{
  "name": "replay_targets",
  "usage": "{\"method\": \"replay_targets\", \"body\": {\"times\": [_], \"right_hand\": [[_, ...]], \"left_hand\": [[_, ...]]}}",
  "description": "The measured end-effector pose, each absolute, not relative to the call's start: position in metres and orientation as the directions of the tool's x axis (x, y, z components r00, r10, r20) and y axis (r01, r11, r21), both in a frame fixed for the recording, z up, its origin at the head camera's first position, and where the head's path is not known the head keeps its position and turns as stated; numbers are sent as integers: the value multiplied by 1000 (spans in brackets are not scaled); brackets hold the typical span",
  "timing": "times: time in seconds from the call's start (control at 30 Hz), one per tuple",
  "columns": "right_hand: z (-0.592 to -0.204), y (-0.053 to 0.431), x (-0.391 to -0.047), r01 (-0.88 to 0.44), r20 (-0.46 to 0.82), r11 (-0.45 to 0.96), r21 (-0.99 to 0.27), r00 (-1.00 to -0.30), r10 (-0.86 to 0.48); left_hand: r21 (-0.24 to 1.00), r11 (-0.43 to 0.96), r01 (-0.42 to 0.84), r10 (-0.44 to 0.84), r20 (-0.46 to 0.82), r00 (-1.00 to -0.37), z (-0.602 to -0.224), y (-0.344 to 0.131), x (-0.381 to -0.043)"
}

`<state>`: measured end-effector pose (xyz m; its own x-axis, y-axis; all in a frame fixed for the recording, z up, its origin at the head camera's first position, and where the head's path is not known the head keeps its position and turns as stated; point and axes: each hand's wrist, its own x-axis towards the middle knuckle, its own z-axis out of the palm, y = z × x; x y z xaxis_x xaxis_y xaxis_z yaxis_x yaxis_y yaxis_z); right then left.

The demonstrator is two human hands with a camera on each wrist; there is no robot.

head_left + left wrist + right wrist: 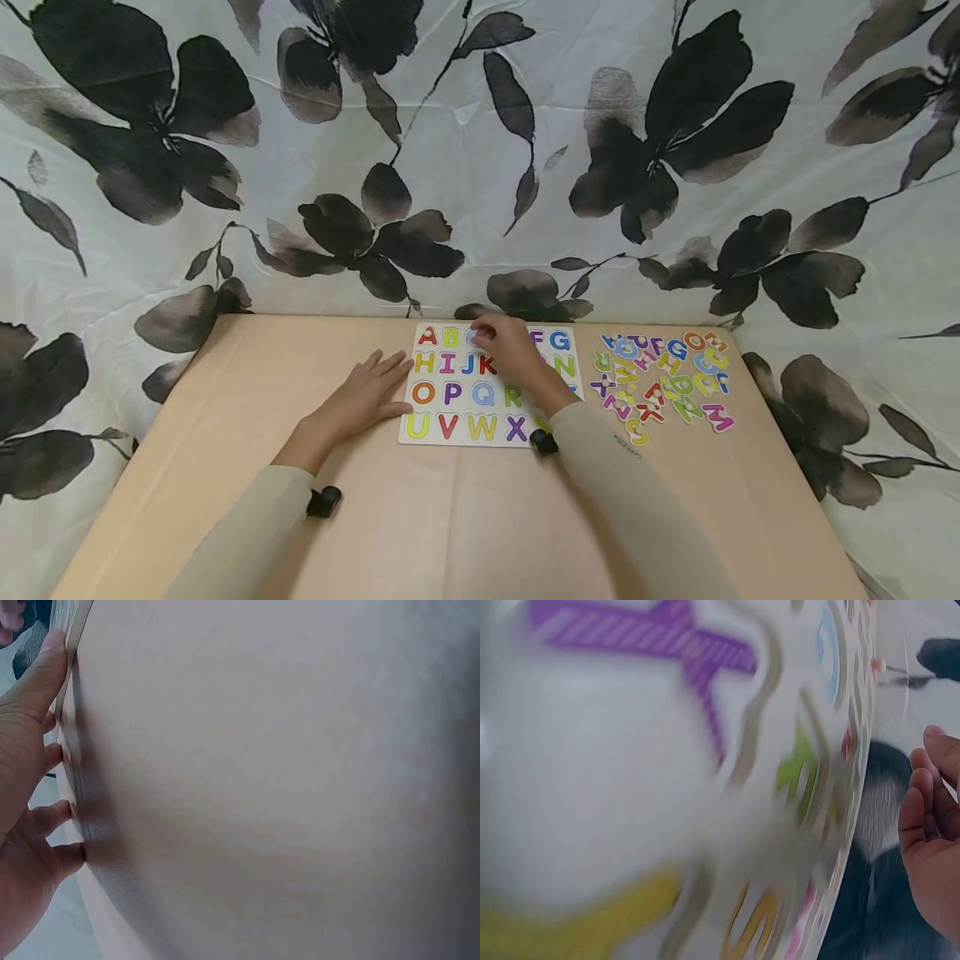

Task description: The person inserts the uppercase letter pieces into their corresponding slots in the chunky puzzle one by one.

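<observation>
A white alphabet puzzle board [462, 429] with colourful letters lies on the table. My left hand [365, 393] rests at its left edge, fingers spread. In the left wrist view its thumb [41, 675] lies along the board's side and the other fingertips touch the tabletop. My right hand [513, 354] is over the upper middle of the board, its fingertips at the blue C [472, 337] and its palm covering several letters. The right wrist view shows the right fingers [922, 802] bent toward the thumb; I cannot tell whether a letter is between them.
Loose letter pieces [686, 383] lie in a jumbled group right of the board, some overlapping. The tan tabletop [465, 517] ends at the back against a white cloth [510, 192] with dark flowers. Each wrist carries a small black camera [324, 502].
</observation>
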<state>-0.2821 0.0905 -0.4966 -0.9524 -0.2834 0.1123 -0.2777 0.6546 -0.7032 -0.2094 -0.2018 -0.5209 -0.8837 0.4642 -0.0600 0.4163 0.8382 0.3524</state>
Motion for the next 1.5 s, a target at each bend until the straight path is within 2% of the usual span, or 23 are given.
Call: {"method": "replay_targets", "body": {"times": [0.2, 0.43, 0.8, 1.03, 1.17, 1.37, 1.5], "right_hand": [[-492, 129, -270, -268, 133, 663, -699, -960, -247], [-491, 186, -257, -186, 75, 695, -695, -979, -188], [-486, 279, -228, -91, 48, 765, -638, -996, -78], [-491, 341, -213, -58, 102, 806, -590, -995, 4], [-491, 373, -207, 27, 84, 817, -576, -992, 92], [-490, 407, -209, 229, -28, 793, -565, -965, 259], [-494, 424, -214, 260, -26, 810, -525, -957, 290]], "left_hand": [[359, 834, 419, 468, -58, -882, -519, -202, -208], [354, 838, 415, 469, -79, -880, -517, -201, -206], [358, 838, 412, 470, -89, -878, -515, -205, -205], [373, 833, 409, 471, -89, -877, -514, -204, -203], [377, 831, 408, 472, -92, -877, -514, -203, -203], [366, 837, 406, 468, -97, -878, -514, -203, -203], [365, 841, 400, 462, -96, -882, -513, -203, -202]]}}
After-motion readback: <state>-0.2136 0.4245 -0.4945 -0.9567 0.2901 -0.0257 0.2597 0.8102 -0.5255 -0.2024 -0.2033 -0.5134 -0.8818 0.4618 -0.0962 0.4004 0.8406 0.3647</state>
